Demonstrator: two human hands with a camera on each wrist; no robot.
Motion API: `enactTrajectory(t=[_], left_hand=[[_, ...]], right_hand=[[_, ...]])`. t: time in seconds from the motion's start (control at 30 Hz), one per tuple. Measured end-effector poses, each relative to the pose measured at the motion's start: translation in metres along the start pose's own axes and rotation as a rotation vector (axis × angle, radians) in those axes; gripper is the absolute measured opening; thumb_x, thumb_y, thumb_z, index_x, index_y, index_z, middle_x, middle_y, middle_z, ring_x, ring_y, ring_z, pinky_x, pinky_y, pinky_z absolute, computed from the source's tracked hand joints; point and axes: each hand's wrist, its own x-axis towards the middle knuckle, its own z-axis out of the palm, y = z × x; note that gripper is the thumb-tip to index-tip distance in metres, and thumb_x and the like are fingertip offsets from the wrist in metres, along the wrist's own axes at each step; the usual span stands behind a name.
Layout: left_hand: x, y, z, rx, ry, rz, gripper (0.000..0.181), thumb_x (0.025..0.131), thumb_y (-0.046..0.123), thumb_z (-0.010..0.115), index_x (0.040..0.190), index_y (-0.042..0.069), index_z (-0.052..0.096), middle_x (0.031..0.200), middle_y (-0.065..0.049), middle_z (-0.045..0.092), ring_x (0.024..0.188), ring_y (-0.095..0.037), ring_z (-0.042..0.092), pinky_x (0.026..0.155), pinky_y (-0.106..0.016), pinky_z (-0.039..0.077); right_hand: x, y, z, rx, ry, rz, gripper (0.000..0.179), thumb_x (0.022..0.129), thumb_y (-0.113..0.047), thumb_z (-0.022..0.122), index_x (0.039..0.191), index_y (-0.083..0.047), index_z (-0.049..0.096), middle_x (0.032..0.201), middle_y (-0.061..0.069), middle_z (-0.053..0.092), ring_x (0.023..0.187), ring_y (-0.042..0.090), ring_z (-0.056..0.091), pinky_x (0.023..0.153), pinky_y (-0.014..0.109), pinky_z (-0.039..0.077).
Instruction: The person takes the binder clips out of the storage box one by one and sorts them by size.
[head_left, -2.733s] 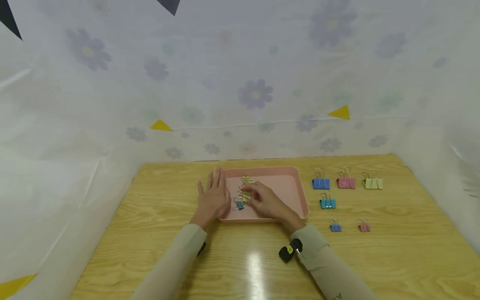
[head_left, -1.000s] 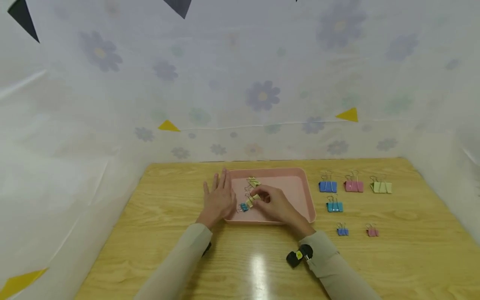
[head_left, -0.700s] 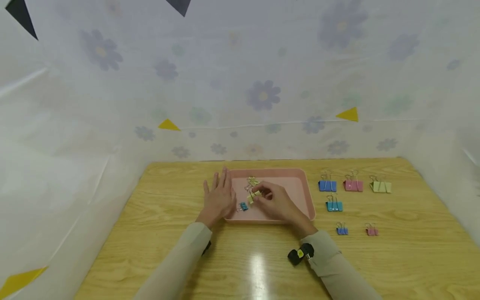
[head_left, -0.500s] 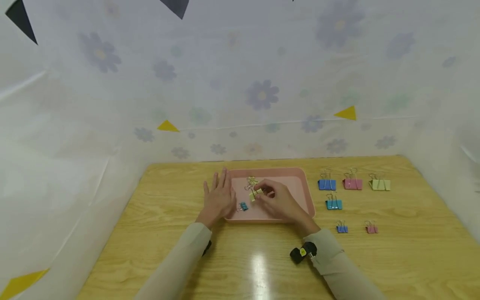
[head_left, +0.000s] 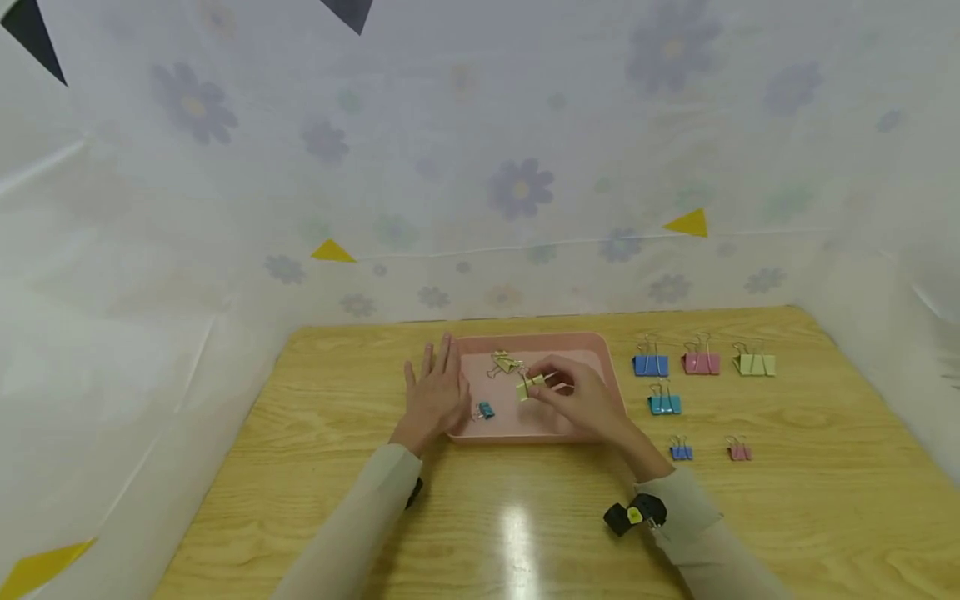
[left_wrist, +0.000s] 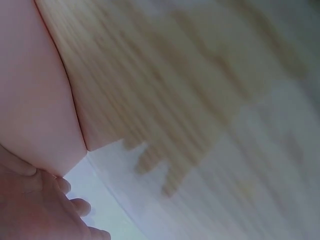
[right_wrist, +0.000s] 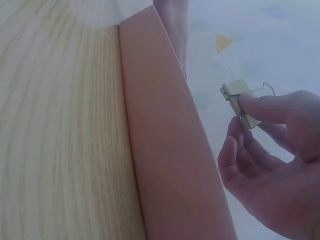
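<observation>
Between thumb and fingers, my right hand [head_left: 581, 398] pinches a yellow binder clip [head_left: 529, 387] over the pink tray [head_left: 562, 342]. The right wrist view shows this binder clip [right_wrist: 245, 87] with one wire handle sticking out, held above the tray's side wall [right_wrist: 165, 135]. At the tray's left rim my left hand [head_left: 435, 397] rests with fingers straight. Still in the tray are yellow binder clip pieces [head_left: 506, 362] with wire handles near the back and a small teal binder clip [head_left: 486, 410] near the front left.
Right of the tray on the wooden table [head_left: 360, 533], binder clips stand in rows: large blue [head_left: 650, 366], pink [head_left: 701, 363] and light green [head_left: 754, 365], then teal [head_left: 664, 405], then small blue [head_left: 681, 452] and pink [head_left: 738, 452]. Flower-patterned sheeting [head_left: 420, 192] encloses the table.
My right hand has picked a yellow binder clip out of the group in the tray and moved it to the right, away from the teal one. The left hand stays at the rim.
</observation>
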Motion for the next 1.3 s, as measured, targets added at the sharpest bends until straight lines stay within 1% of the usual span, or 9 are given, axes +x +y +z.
enactTrajectory(t=[0.1,0.2,0.37,0.57,0.67,0.8,0.97,1.17,1.3], left_hand=[[0.001,-0.001,0.001,-0.004,0.004,0.005,0.062,0.111,0.031,0.026,0.166,0.008,0.010,0.173,-0.006,0.006,0.157,-0.036,0.008,0.120,-0.067,0.008],[0.001,0.000,0.001,-0.006,0.008,0.004,0.062,0.111,0.030,0.026,0.166,0.008,0.010,0.173,-0.006,0.007,0.157,-0.036,0.008,0.120,-0.067,0.008],[0.000,0.000,0.001,-0.020,0.007,0.007,0.062,0.110,0.030,0.026,0.166,0.007,0.010,0.173,-0.007,0.007,0.157,-0.036,0.008,0.120,-0.068,0.008],[0.000,0.000,0.001,-0.018,0.004,0.012,0.062,0.110,0.029,0.027,0.166,0.006,0.012,0.173,-0.008,0.007,0.157,-0.037,0.008,0.119,-0.068,0.008],[0.000,0.000,0.002,-0.016,0.006,0.013,0.062,0.110,0.030,0.027,0.166,0.006,0.012,0.173,-0.008,0.007,0.157,-0.036,0.008,0.119,-0.068,0.008],[0.001,-0.001,0.003,-0.005,0.007,0.008,0.062,0.110,0.031,0.026,0.166,0.008,0.012,0.173,-0.007,0.005,0.157,-0.036,0.007,0.120,-0.067,0.008],[0.001,-0.001,0.004,-0.004,0.004,0.001,0.062,0.110,0.031,0.026,0.166,0.009,0.010,0.173,-0.006,0.004,0.157,-0.035,0.006,0.120,-0.066,0.007],[0.000,0.000,0.003,-0.020,0.004,0.009,0.063,0.110,0.030,0.027,0.166,0.007,0.011,0.173,-0.007,0.006,0.157,-0.036,0.007,0.120,-0.067,0.007],[0.001,0.000,0.003,-0.018,0.011,0.010,0.062,0.110,0.030,0.026,0.166,0.006,0.011,0.173,-0.007,0.006,0.157,-0.036,0.008,0.120,-0.068,0.007]], right_hand=[[-0.006,0.002,-0.008,0.028,-0.006,-0.018,0.018,0.095,-0.010,0.075,0.112,-0.007,0.073,0.108,0.004,0.072,0.094,0.024,0.067,0.082,0.033,0.057],[-0.012,0.003,-0.016,0.055,-0.011,-0.016,0.017,0.095,-0.009,0.075,0.112,-0.008,0.073,0.109,0.004,0.070,0.095,0.024,0.067,0.083,0.032,0.057],[-0.025,0.002,-0.027,0.054,0.019,0.011,0.017,0.094,-0.009,0.076,0.110,-0.010,0.073,0.109,0.006,0.069,0.095,0.022,0.068,0.081,0.030,0.059],[-0.036,0.007,-0.035,0.084,0.029,0.002,0.018,0.094,-0.005,0.074,0.112,-0.005,0.072,0.107,0.011,0.071,0.093,0.022,0.070,0.079,0.029,0.060],[-0.041,0.008,-0.040,0.074,0.037,0.011,0.018,0.095,-0.006,0.074,0.113,-0.006,0.072,0.108,0.010,0.071,0.093,0.021,0.070,0.080,0.028,0.059],[-0.047,0.008,-0.045,0.054,0.041,0.041,0.019,0.096,-0.010,0.074,0.114,-0.009,0.072,0.110,0.008,0.071,0.095,0.020,0.070,0.081,0.028,0.059],[-0.052,0.009,-0.052,0.062,0.048,0.057,0.019,0.096,-0.009,0.074,0.115,-0.007,0.072,0.107,0.009,0.071,0.094,0.022,0.070,0.081,0.029,0.059],[-0.058,0.008,-0.061,0.041,0.070,0.047,0.019,0.094,-0.006,0.075,0.113,-0.007,0.073,0.104,0.008,0.073,0.091,0.022,0.072,0.077,0.028,0.060],[-0.061,0.008,-0.067,0.012,0.075,0.029,0.020,0.093,-0.004,0.075,0.114,-0.005,0.074,0.105,0.010,0.074,0.089,0.019,0.073,0.076,0.027,0.060]])
